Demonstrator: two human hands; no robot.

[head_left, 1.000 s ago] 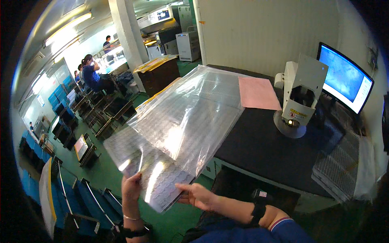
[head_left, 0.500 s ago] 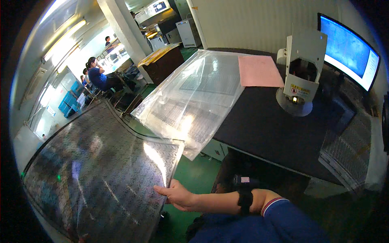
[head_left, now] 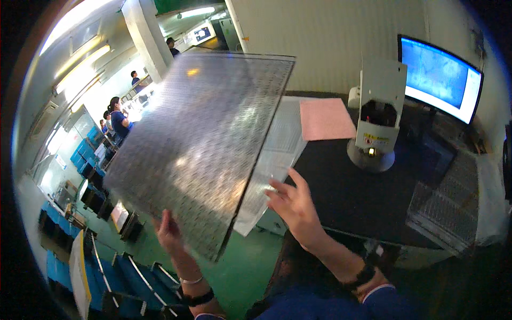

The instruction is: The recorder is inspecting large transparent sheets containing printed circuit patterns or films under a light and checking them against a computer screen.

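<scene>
Lifted since before, the dotted panel (head_left: 202, 149) rests against left hand (head_left: 169, 230); right hand (head_left: 295, 205) open, apart.

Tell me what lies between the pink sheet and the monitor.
In the head view, a white device on a round base stands on the black table between the pink sheet and the monitor.

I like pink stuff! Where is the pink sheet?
In the head view, the pink sheet lies on the dark table, right of centre, just left of the white machine.
</scene>
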